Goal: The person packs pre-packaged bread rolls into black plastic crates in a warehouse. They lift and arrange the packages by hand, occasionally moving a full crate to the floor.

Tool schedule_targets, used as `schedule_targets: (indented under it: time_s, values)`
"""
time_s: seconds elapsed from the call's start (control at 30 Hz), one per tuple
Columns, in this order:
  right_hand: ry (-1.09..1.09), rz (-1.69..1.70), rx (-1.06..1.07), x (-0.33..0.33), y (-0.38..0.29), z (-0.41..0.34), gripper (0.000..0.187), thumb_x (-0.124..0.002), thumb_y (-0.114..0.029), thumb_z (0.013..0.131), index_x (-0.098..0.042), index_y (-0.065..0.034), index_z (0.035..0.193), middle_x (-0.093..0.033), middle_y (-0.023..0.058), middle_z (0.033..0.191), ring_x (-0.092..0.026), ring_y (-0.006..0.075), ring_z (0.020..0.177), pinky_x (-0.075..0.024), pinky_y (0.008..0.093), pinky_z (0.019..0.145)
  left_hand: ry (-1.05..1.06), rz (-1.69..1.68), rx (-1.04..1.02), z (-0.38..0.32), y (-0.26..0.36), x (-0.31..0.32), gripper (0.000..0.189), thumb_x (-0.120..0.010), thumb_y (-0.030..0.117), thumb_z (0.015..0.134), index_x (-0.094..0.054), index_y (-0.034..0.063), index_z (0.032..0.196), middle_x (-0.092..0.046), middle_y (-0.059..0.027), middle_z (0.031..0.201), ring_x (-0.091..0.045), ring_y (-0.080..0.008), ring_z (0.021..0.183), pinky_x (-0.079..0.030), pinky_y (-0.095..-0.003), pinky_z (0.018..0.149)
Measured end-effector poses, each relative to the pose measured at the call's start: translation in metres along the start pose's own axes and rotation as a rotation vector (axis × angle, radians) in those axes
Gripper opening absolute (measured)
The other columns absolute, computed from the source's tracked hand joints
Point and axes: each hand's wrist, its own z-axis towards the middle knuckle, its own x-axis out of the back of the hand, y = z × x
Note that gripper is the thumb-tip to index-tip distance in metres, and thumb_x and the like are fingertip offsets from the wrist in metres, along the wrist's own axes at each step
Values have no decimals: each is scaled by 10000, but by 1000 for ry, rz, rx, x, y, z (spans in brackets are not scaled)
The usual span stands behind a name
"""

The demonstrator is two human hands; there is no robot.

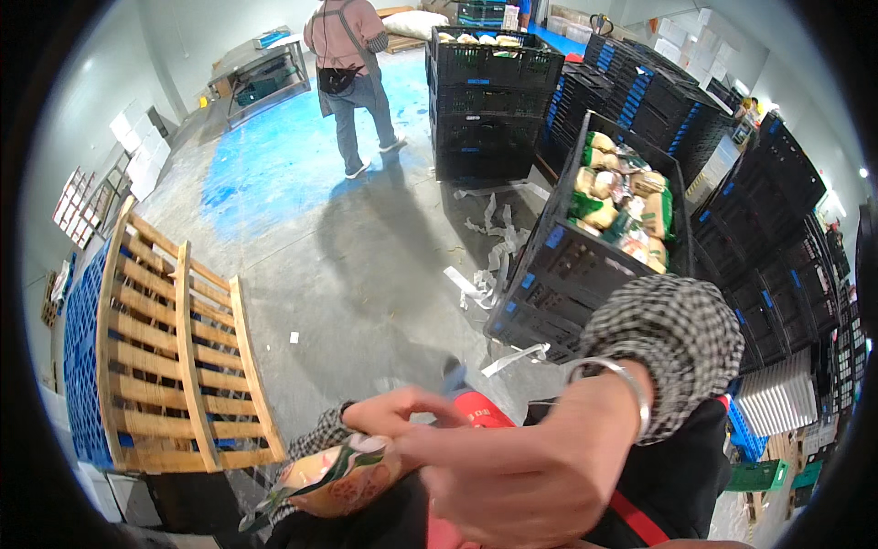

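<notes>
My left hand point(405, 415) is at the lower middle, its sleeve checked, against a printed plastic bag of pale produce point(350, 473). My right hand point(507, 473), blurred and with a silver bangle at the wrist, meets it at the bag's upper end. The fingertips overlap there, so which fingers grip the bag is hard to see. The bag lies tilted, low in front of my body. To the right, a black plastic crate point(590, 254) holds several similar bags of pale produce point(617, 192), some with green film.
Wooden pallets point(185, 357) stand at left beside a blue plastic pallet point(82, 357). A person point(350, 68) walks ahead, near stacked black crates point(490, 117). Torn white strips point(501, 254) litter the floor. More black crates point(761, 206) stand at right.
</notes>
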Motion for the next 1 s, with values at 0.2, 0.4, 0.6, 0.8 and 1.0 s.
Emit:
schedule_targets:
  time_s: [0.2, 0.4, 0.6, 0.8, 1.0]
  values:
    - [12, -43, -100, -38, 154, -91, 204, -538, 15, 834, -601, 32, 640, -594, 83, 630, -574, 190, 580, -583, 424, 842, 129, 56, 14, 31, 26, 191, 426, -612, 271, 936, -588, -20, 1245, -644, -126, 1179, -586, -191, 1091, -446, -333, 948]
    - [19, 329, -90, -115, 323, -152, 242, -517, -75, 863, -613, -8, 650, -553, 88, 621, -553, 213, 631, -519, 490, 915, 89, -207, 79, 19, 57, 364, 429, -654, 247, 909, -589, -17, 1240, -648, -116, 1212, -576, -159, 1140, -448, -315, 960]
    - [-165, 661, -20, -239, 464, -219, 359, -524, -303, 912, -665, -59, 691, -610, 104, 697, -591, 240, 709, -436, 500, 987, 257, -322, 26, -3, 23, 537, 403, -624, 241, 925, -593, -16, 1234, -655, -103, 1165, -584, -165, 1103, -452, -311, 940]
    - [-293, 430, -203, -346, 627, -330, 195, -608, -247, 706, -624, -59, 752, -538, 24, 626, -565, 190, 647, -526, 395, 830, 189, -139, -71, -3, 52, 732, 393, -606, 244, 937, -593, -14, 1233, -659, -98, 1127, -592, -173, 1062, -456, -313, 919]
    - [-634, 255, -727, -327, 759, -492, 191, -691, -240, 789, -628, -83, 876, -590, 32, 692, -626, 210, 714, -532, 374, 877, 67, -107, -139, 28, 76, 917, 402, -597, 252, 943, -588, -3, 1254, -668, -94, 1081, -606, -174, 984, -463, -317, 888]
